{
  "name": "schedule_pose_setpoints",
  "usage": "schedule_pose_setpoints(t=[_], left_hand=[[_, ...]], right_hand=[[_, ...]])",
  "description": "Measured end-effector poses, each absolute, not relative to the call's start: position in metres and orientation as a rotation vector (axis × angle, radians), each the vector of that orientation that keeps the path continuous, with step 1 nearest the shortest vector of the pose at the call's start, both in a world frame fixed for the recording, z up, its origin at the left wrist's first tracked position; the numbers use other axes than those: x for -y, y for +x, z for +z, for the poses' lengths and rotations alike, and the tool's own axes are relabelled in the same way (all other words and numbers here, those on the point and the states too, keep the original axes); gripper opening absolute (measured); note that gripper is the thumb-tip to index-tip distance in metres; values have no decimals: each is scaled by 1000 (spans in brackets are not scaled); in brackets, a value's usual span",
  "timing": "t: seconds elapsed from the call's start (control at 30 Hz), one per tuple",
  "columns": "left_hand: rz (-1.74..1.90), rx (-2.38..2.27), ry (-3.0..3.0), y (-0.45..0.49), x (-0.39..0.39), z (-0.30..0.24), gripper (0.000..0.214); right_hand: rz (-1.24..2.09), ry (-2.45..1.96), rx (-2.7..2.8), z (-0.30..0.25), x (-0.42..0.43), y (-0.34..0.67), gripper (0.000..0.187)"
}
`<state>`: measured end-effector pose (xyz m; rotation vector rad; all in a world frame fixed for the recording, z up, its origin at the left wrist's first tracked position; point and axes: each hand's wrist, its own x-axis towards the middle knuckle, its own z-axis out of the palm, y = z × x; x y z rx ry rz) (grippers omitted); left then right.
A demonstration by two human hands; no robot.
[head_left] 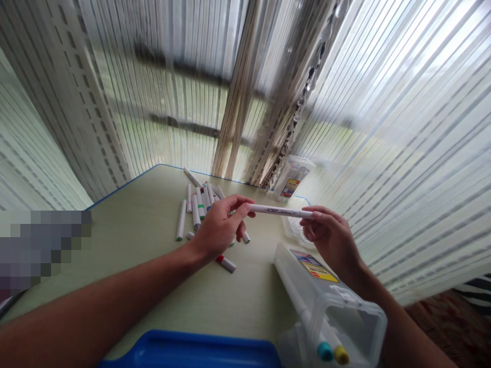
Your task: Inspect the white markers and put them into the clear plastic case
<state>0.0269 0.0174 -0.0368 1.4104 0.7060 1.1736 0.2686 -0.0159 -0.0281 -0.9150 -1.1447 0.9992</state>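
Observation:
A white marker with dark print along its side is held level above the table, stretched between both hands. My left hand pinches its left end between thumb and fingers. At the other end, my right hand grips the tip with thumb and fingertips, so that end is partly covered. Beneath and beyond my left hand lies a loose pile of white markers with coloured bands, some hidden by the hand. A red-banded marker lies nearer to me. Below my right hand, an open clear plastic case holds a teal-ended and a yellow-ended marker.
Another clear case stands at the back edge by the striped curtain. A clear plastic lid-like piece lies behind my right hand. The blue tray sits at the front of the pale table.

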Motion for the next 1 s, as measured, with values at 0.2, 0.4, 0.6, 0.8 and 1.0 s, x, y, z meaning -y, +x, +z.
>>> schedule_pose_setpoints(t=[0.2,0.4,0.6,0.8,1.0], left_hand=[[1171,-717,1414,26,-18,-37,21],[1173,-718,1407,27,-16,-37,20],[1140,-710,1439,27,-16,-36,23],[1098,-725,1484,27,-14,-35,23],[1097,-734,1499,28,-14,-36,26]], right_hand=[[979,-945,1159,-28,17,268,10],[1007,-962,1200,-27,19,266,12],[1025,-999,1211,-27,21,263,19],[1067,-987,1250,-29,21,262,19],[1052,-988,1265,-30,20,264,18]])
